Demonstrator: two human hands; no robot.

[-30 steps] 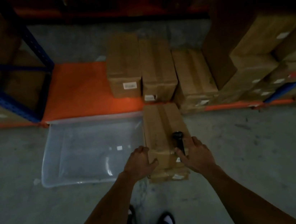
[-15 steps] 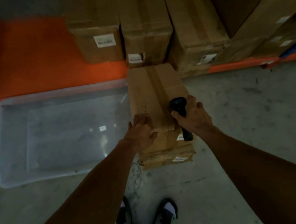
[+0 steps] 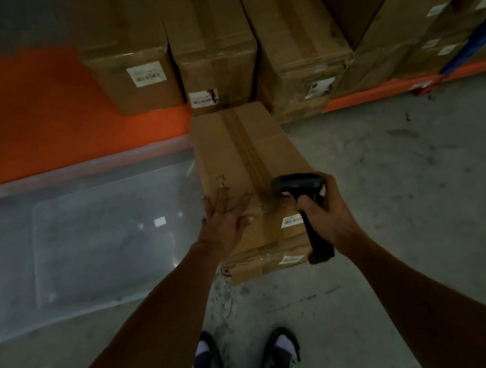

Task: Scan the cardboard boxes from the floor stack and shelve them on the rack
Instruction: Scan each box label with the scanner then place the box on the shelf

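Floor stack: two long taped cardboard boxes (image 3: 248, 164), one on the other, on grey concrete floor (image 3: 406, 193) just in front of the rack.
Left hand (image 3: 225, 223): flat, fingers straight, resting on top box's near end.
Right hand (image 3: 329, 212): curled round handle of black scanner (image 3: 301, 191), head over the box top.
Label (image 3: 291, 221): white, on top box's end face.
Rack shelf (image 3: 58, 131): orange, low; shelved boxes (image 3: 214, 42) side by side.
Bin (image 3: 88, 241): clear plastic, rectangular, left of stack.

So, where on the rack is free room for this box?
Bare orange shelf lies left of the labelled box, behind the clear tub. Rightward, shelved boxes stand packed together.
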